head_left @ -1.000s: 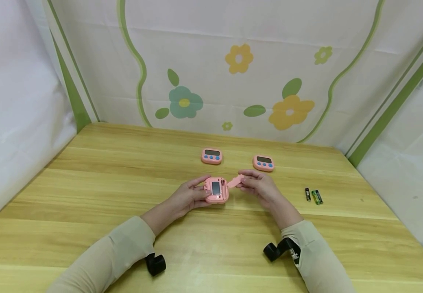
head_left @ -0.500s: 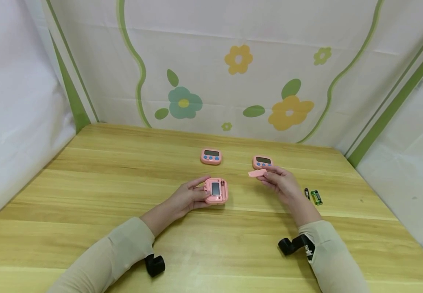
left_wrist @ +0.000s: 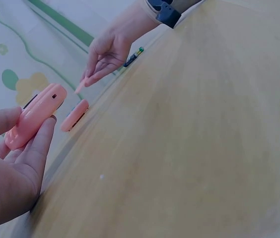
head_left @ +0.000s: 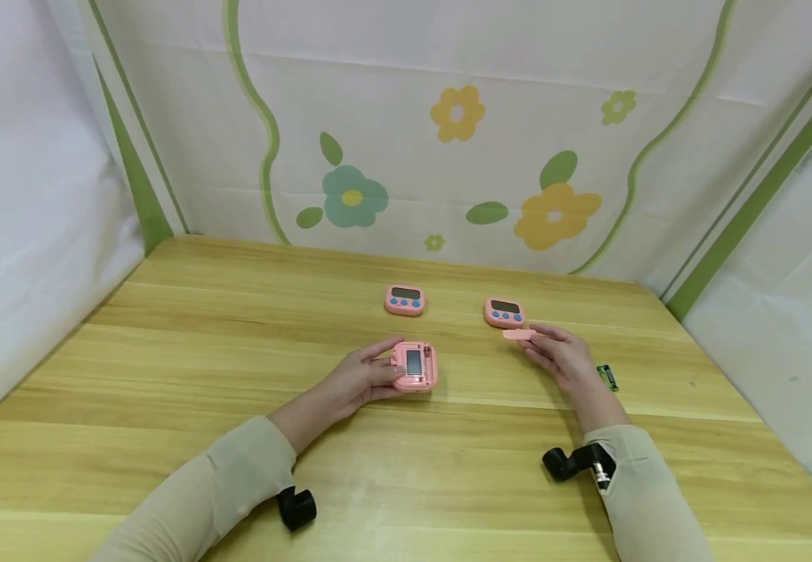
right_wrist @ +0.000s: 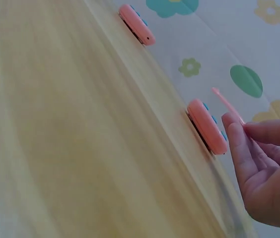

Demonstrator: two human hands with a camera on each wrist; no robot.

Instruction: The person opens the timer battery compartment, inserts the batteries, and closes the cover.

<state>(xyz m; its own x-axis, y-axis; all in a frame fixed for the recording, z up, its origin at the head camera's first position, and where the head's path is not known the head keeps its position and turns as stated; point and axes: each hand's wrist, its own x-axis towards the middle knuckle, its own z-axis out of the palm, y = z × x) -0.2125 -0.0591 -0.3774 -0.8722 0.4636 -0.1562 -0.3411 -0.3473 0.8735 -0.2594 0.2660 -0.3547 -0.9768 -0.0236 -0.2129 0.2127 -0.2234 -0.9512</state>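
My left hand (head_left: 357,382) grips a pink digital timer (head_left: 414,365), its back turned up. The battery compartment on that back is uncovered, with a battery-like shape in the slot at its right side. From the left wrist view, the timer (left_wrist: 36,115) appears edge-on between thumb and fingers, raised off the table. My right hand (head_left: 564,363) pinches a thin pink battery cover (head_left: 518,334) between thumb and fingertips. In the right wrist view the cover (right_wrist: 225,103) shows as a narrow strip beside a second timer (right_wrist: 207,126).
Two more pink timers with blue buttons lie screen-up towards the back, one at centre (head_left: 405,300) and one (head_left: 504,312) by the right hand. Green batteries (head_left: 608,378) lie right of that hand, partly hidden by it. A floral curtain (head_left: 392,117) hangs behind the wooden table (head_left: 237,312).
My right hand has drawn the battery cover away from the held timer, moving it right, and now overlaps the batteries' spot. The left hand and timer have stayed in place.
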